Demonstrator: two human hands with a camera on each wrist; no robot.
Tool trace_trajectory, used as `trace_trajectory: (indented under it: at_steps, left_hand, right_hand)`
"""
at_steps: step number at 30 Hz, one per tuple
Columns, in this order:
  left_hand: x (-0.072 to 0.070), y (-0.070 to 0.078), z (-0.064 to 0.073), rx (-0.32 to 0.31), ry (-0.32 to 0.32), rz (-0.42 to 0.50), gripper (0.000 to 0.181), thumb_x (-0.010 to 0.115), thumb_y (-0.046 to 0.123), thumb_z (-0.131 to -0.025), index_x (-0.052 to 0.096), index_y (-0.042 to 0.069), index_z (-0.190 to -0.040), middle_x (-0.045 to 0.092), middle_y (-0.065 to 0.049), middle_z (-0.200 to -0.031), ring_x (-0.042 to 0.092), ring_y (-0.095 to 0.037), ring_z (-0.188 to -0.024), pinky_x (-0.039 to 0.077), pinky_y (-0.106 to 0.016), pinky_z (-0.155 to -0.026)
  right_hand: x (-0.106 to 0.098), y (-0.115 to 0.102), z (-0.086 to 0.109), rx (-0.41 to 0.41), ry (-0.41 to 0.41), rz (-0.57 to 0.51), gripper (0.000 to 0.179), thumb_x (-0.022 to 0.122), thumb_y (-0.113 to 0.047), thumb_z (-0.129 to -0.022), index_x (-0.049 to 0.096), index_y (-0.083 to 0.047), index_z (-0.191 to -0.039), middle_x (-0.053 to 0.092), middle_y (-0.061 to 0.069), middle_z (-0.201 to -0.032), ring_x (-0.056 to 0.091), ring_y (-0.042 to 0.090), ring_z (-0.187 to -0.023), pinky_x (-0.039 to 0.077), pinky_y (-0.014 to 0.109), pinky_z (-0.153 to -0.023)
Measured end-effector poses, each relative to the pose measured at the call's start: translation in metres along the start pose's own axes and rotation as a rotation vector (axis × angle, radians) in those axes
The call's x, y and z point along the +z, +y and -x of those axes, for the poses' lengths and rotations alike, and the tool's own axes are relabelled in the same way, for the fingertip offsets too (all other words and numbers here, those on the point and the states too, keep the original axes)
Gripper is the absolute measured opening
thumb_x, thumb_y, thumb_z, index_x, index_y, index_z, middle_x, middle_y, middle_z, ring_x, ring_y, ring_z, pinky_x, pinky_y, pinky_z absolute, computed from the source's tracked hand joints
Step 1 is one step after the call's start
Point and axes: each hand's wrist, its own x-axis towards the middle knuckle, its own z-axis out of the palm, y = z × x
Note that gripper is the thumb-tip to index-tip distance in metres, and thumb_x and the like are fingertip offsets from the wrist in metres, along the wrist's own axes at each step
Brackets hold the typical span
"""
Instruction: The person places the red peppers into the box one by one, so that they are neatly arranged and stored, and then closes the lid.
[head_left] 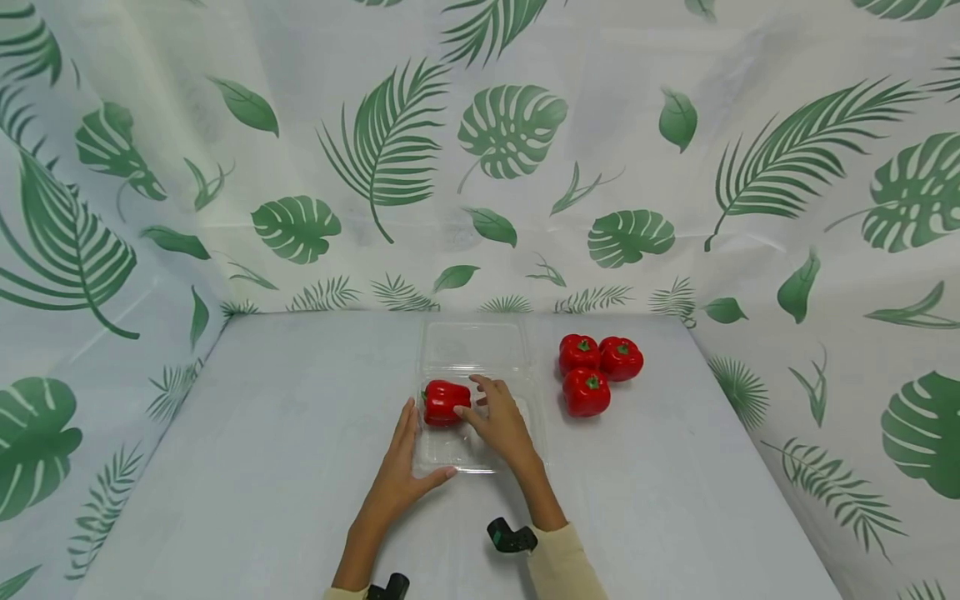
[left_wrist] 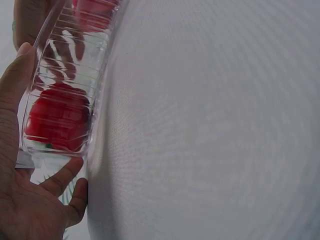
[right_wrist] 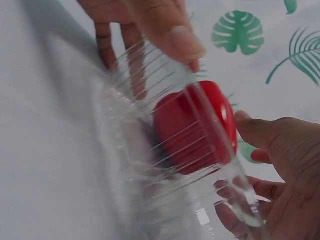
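Note:
A red bell pepper [head_left: 446,403] lies on its side at the left of a clear plastic clamshell container [head_left: 457,456]. My right hand [head_left: 501,421] is over the container, thumb tip at the pepper's right end and the other fingers loosely bent, apart from it. Spread around the container's front left corner, my left hand [head_left: 397,479] has straight fingers along the left wall and its thumb at the front rim. In the left wrist view the pepper [left_wrist: 59,119] shows through the ribbed wall. The right wrist view has the pepper [right_wrist: 195,127] near the right thumb [right_wrist: 245,117].
Three more red bell peppers [head_left: 586,392] stand grouped on the white table [head_left: 300,433], right of the container. The container's lid [head_left: 474,343] lies folded back toward the rear. A leaf-printed curtain [head_left: 420,267] encloses the table at the back and sides.

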Motion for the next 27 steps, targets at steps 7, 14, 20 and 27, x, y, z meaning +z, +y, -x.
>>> trace_trajectory:
  at_steps: [7,14,20,27]
  left_hand:
    - [0.0,0.001,0.0,-0.042,-0.017,0.013,0.115,0.083,0.044,-0.073,0.01,0.021,-0.159,0.006,0.006,-0.166,0.014,-0.026,-0.153,0.029,-0.055,-0.114]
    - [0.0,-0.001,0.0,-0.021,-0.017,0.009,0.114,0.082,0.043,-0.074,0.008,0.019,-0.159,0.006,0.005,-0.166,0.015,-0.027,-0.152,0.029,-0.054,-0.115]
    - [0.001,-0.002,0.0,-0.007,-0.015,0.012,0.114,0.082,0.043,-0.075,0.008,0.018,-0.159,0.005,0.004,-0.166,0.017,-0.029,-0.152,0.03,-0.055,-0.114]
    - [0.0,-0.001,0.001,-0.014,-0.021,0.018,0.114,0.081,0.044,-0.075,0.008,0.019,-0.159,0.005,0.005,-0.166,0.016,-0.028,-0.152,0.03,-0.056,-0.114]
  right_hand:
    - [-0.023,-0.008,0.0,0.006,0.158,0.001,0.047,0.071,-0.026,-0.09,0.056,-0.013,-0.133,0.065,0.012,-0.118,0.067,0.027,-0.103,0.06,0.043,-0.084]
    - [-0.052,-0.002,0.0,-0.012,0.457,-0.036,0.036,0.071,-0.021,-0.09,0.062,-0.01,-0.123,0.068,0.012,-0.111,0.069,0.027,-0.096,0.061,0.043,-0.079]
    - [-0.079,0.009,0.005,-0.041,0.714,0.005,0.041,0.076,-0.018,-0.085,0.063,-0.003,-0.12,0.064,0.016,-0.117,0.06,0.03,-0.11,0.056,0.049,-0.092]
    - [-0.094,0.036,0.009,0.165,0.848,0.062,0.063,0.08,-0.021,-0.08,0.053,-0.007,-0.134,0.048,0.018,-0.136,0.04,0.032,-0.133,0.048,0.059,-0.1]
